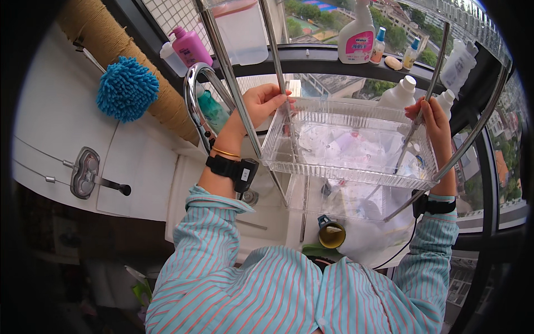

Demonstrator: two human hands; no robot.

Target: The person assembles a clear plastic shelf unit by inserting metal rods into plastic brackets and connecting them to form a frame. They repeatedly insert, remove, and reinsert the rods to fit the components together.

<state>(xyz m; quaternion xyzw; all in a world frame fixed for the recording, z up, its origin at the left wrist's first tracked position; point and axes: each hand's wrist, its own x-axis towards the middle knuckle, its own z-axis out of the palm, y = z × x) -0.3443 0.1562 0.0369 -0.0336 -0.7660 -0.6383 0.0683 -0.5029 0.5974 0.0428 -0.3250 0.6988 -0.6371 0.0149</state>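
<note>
A shelf rack with chrome poles and clear plastic trays stands upright before me; its middle tray (350, 173) lies between my arms. At the tray's back left corner, my left hand (262, 106) is closed around a chrome pole (273, 53). My right hand (435, 119) grips another pole (440, 64) on the right side, fingers wrapped round it. Both wrists wear black bands. Part of the upper tray (473, 25) shows at the top right. Through the clear plastic, white bags and bottles below are visible but blurred.
To the left are a sink (261, 236), a chrome faucet (192, 92) and a blue microfibre duster (128, 89). A pink pump bottle (191, 47) and a spray bottle (357, 36) line the window ledge. A dark cup (332, 234) stands near my body. White bottles (399, 93) crowd behind the rack.
</note>
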